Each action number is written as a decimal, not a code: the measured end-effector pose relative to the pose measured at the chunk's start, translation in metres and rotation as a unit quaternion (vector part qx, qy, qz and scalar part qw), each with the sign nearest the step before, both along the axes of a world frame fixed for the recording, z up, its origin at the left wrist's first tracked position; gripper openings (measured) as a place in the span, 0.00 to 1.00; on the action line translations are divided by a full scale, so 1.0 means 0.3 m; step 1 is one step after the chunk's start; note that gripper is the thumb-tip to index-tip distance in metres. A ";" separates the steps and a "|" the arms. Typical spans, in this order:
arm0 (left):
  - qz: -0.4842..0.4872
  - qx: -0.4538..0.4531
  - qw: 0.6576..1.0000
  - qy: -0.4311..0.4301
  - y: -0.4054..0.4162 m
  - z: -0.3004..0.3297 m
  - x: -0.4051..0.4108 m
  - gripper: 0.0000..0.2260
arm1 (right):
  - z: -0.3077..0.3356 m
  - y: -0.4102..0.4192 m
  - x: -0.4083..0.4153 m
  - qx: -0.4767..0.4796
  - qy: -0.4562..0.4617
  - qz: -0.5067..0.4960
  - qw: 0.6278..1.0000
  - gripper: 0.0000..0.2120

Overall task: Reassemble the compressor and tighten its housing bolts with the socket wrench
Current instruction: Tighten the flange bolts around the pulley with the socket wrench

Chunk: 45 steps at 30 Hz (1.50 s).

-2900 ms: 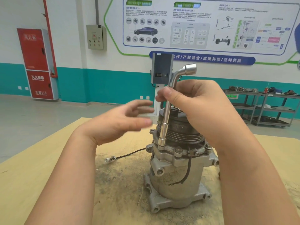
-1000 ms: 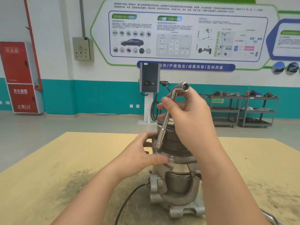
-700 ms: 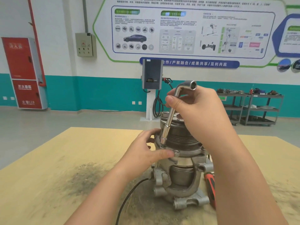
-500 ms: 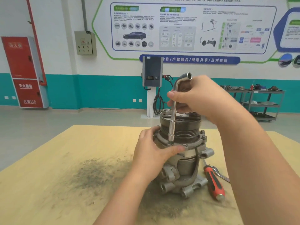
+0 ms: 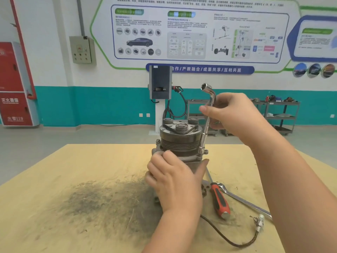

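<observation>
On table (image 5: 91,161), left hand (image 5: 173,181) gripping compressor (image 5: 179,141); right hand (image 5: 235,115) holding socket wrench (image 5: 207,123)

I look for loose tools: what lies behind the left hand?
The compressor housing, which the left hand grips; its lower body and base are covered. A red-handled screwdriver lies beside.

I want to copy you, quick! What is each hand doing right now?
Left hand: fingers curled round the compressor, holding it steady.
Right hand: gripping the socket wrench, its lower end down on a housing bolt.
</observation>
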<state>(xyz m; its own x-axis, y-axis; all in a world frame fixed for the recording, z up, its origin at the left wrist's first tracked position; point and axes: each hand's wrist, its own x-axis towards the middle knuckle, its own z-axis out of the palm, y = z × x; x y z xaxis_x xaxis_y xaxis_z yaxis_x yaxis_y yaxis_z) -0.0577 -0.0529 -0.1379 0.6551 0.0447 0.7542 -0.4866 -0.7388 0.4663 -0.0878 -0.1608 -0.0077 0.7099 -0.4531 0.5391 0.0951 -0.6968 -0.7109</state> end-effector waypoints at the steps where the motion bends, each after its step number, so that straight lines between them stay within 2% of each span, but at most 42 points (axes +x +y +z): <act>1: -0.008 -0.024 0.999 -0.031 0.018 0.009 0.015 0.33 | 0.001 -0.013 -0.001 0.000 0.016 0.020 1.000 0.07; 3: -0.067 -0.067 0.991 -0.096 0.050 0.058 0.057 0.26 | 0.009 -0.036 -0.003 -0.006 0.045 0.060 0.997 0.02; 5: -0.176 -0.092 0.974 -0.112 0.076 0.139 0.106 0.14 | 0.018 -0.054 -0.011 -0.001 0.062 0.103 0.993 0.04; 7: -0.279 -0.093 0.953 -0.068 0.078 0.222 0.145 0.05 | 0.013 -0.065 -0.019 0.011 0.056 0.137 0.989 0.05; 9: -0.354 -0.050 0.934 0.017 0.058 0.277 0.164 0.03 | -0.006 -0.068 -0.016 0.019 0.027 0.136 0.990 0.02; 12: -0.407 -0.016 0.908 0.095 0.025 0.286 0.185 0.03 | -0.039 -0.063 0.020 0.037 -0.055 0.099 0.993 0.10; 15: -0.416 -0.067 0.900 0.108 -0.001 0.265 0.198 0.08 | -0.064 -0.065 0.066 0.059 -0.105 0.057 0.991 0.17; 17: -0.410 -0.097 0.901 0.106 -0.015 0.258 0.203 0.09 | -0.072 -0.070 0.081 0.071 -0.106 0.065 0.990 0.18; 22: -0.432 -0.101 0.891 0.097 -0.016 0.251 0.208 0.06 | -0.082 -0.081 0.067 0.086 -0.043 0.153 0.983 0.11; 25: -0.424 -0.105 0.894 0.105 -0.003 0.247 0.212 0.04 | -0.100 -0.074 0.061 0.121 -0.049 0.202 0.971 0.07; 30: -0.431 -0.087 0.893 0.095 -0.007 0.246 0.210 0.05 | -0.120 -0.050 0.087 0.145 -0.110 0.161 0.970 0.03; 36: -0.403 -0.156 0.897 0.093 -0.010 0.249 0.201 0.03 | -0.132 -0.017 0.098 0.168 -0.133 0.165 0.963 0.04; 39: -0.432 -0.143 0.887 0.078 -0.009 0.248 0.196 0.05 | -0.131 -0.022 0.087 0.126 -0.100 0.174 0.972 0.04; 45: -0.422 -0.065 0.901 0.070 -0.002 0.257 0.190 0.08 | -0.133 -0.049 0.066 0.104 -0.059 0.237 0.964 0.08</act>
